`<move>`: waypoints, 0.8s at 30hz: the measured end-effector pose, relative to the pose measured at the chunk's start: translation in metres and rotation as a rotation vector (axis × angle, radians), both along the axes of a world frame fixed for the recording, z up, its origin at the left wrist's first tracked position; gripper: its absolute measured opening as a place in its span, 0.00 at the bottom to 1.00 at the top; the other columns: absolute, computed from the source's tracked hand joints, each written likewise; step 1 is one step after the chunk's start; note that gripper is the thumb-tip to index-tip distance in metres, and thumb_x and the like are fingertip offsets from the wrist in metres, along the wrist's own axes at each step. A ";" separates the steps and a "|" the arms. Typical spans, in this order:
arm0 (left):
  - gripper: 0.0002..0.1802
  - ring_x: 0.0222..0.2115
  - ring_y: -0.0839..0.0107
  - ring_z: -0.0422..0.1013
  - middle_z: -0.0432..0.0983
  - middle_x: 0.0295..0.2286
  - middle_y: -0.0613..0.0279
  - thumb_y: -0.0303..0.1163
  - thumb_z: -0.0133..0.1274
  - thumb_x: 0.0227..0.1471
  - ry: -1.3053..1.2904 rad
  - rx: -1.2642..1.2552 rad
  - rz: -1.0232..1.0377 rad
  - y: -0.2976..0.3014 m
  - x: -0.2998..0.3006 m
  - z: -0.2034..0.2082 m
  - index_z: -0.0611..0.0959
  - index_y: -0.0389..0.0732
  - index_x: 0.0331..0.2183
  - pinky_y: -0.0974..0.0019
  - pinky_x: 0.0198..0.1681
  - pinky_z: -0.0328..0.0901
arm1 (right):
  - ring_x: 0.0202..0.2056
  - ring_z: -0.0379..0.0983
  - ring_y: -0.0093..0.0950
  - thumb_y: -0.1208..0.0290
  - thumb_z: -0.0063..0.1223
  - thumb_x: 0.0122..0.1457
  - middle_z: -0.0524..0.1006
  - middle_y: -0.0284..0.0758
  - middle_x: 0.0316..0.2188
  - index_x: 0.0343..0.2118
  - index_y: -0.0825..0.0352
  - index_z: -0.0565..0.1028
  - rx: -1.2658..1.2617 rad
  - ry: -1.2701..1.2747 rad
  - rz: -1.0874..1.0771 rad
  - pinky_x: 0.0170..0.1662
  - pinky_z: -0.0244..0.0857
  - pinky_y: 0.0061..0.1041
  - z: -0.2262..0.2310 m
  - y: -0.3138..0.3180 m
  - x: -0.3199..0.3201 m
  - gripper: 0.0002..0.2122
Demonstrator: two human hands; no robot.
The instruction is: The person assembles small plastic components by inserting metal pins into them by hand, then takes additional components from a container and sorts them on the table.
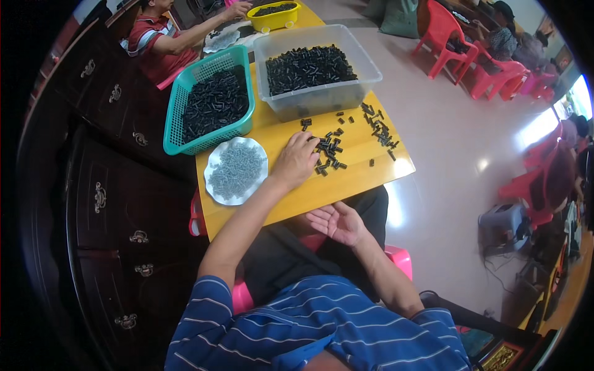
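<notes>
several red chairs (441, 26), yellow table (346, 179), left hand (297, 162), grip unclear, right hand (340, 225) unfurled

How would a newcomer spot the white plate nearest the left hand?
Start at the yellow table, then its left side, where the green basket stands. The plate sits just nearer the person than that basket, left of the left hand. Its wavy rim and thin silvery bits set it apart: the basket holds black pieces.
</notes>
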State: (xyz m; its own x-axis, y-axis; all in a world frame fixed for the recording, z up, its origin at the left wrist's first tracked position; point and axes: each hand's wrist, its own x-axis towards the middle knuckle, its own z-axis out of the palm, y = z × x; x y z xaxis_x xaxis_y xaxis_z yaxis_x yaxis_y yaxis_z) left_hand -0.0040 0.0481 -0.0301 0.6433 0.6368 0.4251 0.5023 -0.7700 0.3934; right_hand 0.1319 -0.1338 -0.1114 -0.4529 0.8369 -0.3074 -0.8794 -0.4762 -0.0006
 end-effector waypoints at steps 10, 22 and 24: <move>0.19 0.53 0.49 0.65 0.71 0.48 0.48 0.31 0.55 0.53 0.032 -0.091 -0.081 -0.025 -0.008 0.011 0.77 0.34 0.47 0.52 0.57 0.62 | 0.59 0.66 0.45 0.52 0.27 0.72 0.69 0.50 0.58 0.59 0.76 0.63 -0.028 -0.128 0.003 0.60 0.63 0.41 0.012 0.000 -0.002 0.29; 0.20 0.54 0.48 0.66 0.71 0.51 0.46 0.29 0.52 0.55 -0.118 -0.050 -0.100 -0.030 -0.007 -0.001 0.75 0.36 0.51 0.52 0.58 0.62 | 0.61 0.64 0.48 0.53 0.28 0.71 0.67 0.53 0.59 0.60 0.78 0.62 -0.011 -0.073 0.023 0.62 0.60 0.44 0.013 0.002 -0.005 0.29; 0.19 0.53 0.49 0.67 0.72 0.50 0.47 0.29 0.52 0.55 -0.126 -0.050 -0.102 -0.030 -0.007 -0.004 0.76 0.35 0.50 0.53 0.58 0.62 | 0.62 0.62 0.49 0.53 0.28 0.71 0.66 0.54 0.60 0.60 0.78 0.61 -0.011 -0.032 0.054 0.63 0.59 0.45 0.012 0.001 -0.013 0.29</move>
State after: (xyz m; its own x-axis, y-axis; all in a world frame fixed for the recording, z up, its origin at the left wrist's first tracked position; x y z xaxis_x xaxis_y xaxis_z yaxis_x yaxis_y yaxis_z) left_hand -0.0107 0.0183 -0.0342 0.6494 0.5933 0.4757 0.3671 -0.7924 0.4872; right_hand 0.1188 -0.1328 -0.0991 -0.4868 0.8083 -0.3313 -0.8521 -0.5228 -0.0233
